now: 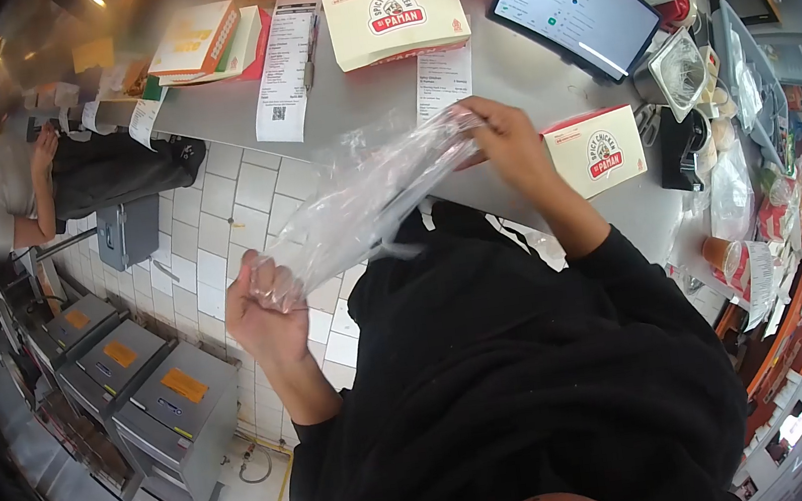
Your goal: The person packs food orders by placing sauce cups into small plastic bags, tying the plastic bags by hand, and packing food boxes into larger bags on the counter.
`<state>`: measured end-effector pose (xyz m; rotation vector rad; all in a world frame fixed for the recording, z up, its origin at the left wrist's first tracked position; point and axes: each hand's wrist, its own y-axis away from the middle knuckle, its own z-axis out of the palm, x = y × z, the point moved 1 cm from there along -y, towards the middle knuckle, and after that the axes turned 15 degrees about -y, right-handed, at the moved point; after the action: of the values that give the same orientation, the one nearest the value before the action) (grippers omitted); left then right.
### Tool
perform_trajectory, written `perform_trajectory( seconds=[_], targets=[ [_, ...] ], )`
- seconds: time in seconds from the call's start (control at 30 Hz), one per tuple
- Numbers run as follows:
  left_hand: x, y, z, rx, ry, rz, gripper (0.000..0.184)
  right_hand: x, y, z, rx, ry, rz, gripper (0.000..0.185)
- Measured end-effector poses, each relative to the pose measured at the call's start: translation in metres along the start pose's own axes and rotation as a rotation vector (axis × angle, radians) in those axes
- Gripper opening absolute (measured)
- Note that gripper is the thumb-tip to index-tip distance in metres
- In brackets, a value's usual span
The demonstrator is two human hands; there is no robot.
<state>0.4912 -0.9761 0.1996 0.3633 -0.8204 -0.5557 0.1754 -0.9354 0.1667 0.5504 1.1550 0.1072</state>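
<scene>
Left hand (265, 319) and right hand (506, 139) grip the plastic bag (349, 197) at opposite ends; likely light, limp, slippery; hold by edges.

One head-worn camera is looking forward and steeply down over the wearer's torso (535, 364), its wide, rounded view ending in dark corners; it is catching the clear plastic bag (344, 192) close up, the bench (363, 105) beyond and the tiled floor (210, 269) at left
</scene>
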Motion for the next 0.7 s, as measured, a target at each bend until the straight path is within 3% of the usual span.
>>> perform_trajectory(
  seconds=[0.03, 0.07, 0.13, 0.17, 0.2, 0.27, 0.3, 0.33, 0.37, 0.43, 0.53, 0.57, 0.6, 0.67, 0.7],
  targets=[
    [0.004, -0.003, -0.001, -0.148, 0.034, 0.013, 0.01, 0.003, -0.003, -0.009, 0.081, -0.147, -0.039, 0.015],
    [0.004, -0.003, 0.0, -0.148, 0.036, 0.015, 0.01, 0.0, -0.003, -0.016, 0.08, -0.145, -0.04, 0.015],
    [0.004, 0.001, 0.005, -0.149, -1.107, 0.058, 0.018, -0.001, 0.001, -0.026, 0.095, -0.67, 0.01, 0.017],
    [0.004, -0.002, 0.009, -0.048, -1.449, -0.012, 0.029, -0.001, 0.004, -0.027, 0.1, -0.672, 0.009, 0.017],
    [0.006, -0.009, -0.002, -0.051, -1.451, -0.014, 0.029, -0.002, 0.008, -0.026, 0.038, -0.566, 0.043, 0.017],
    [0.023, -0.028, -0.038, 0.518, -1.735, 0.168, 0.033, -0.005, 0.019, -0.021, -0.09, -0.352, 0.106, 0.02],
    [0.036, -0.037, -0.043, 0.691, -1.723, 0.147, 0.031, -0.008, 0.028, -0.01, -0.107, -0.07, 0.164, 0.018],
    [0.039, -0.042, -0.044, 0.78, -1.715, 0.135, 0.032, 0.003, 0.031, 0.002, -0.297, 0.232, -0.262, 0.016],
    [0.041, -0.048, -0.045, 0.867, -1.702, 0.122, 0.033, -0.031, 0.05, 0.026, -0.324, 0.475, -0.078, 0.018],
    [0.037, -0.057, -0.035, 0.982, -1.816, 0.776, 0.047, -0.02, 0.043, 0.035, -0.344, 0.52, -0.185, 0.02],
    [-0.017, -0.062, 0.003, 0.155, -2.091, 0.873, 0.085, -0.029, 0.03, 0.05, -0.406, 0.589, -0.344, 0.028],
    [-0.03, -0.059, 0.022, -0.038, -2.114, 0.778, 0.081, -0.046, 0.024, 0.058, -0.511, 0.598, -0.323, 0.033],
    [-0.034, -0.059, 0.019, 0.008, -2.077, 0.639, 0.074, -0.057, 0.013, 0.061, -0.613, 0.605, -0.304, 0.037],
    [-0.03, -0.058, 0.017, 0.197, -1.987, 0.348, 0.06, -0.076, -0.046, 0.044, -0.672, 0.526, -0.475, 0.056],
    [-0.018, -0.054, 0.025, 0.267, -1.796, 0.291, 0.052, -0.079, -0.085, 0.03, -0.587, 0.729, -0.608, 0.075]
  ],
)
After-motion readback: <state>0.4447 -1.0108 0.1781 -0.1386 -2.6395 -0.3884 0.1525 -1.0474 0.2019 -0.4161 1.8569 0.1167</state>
